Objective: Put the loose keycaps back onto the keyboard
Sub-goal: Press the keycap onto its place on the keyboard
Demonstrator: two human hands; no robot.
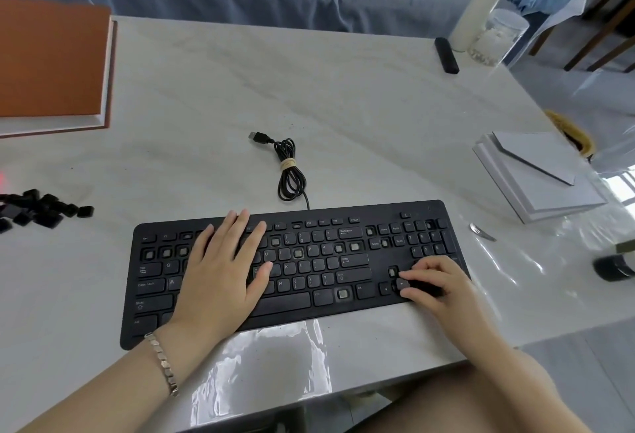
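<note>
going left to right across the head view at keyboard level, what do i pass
loose keycaps → left hand flat on the keyboard → right hand, fingers pinching a keycap → small metal tool → dark round object at the right edge

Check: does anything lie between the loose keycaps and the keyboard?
Nothing visible lies on the table between the loose keycaps and the keyboard. The left hand rests flat on the keyboard's left-middle keys, hiding whatever is under it.
</note>
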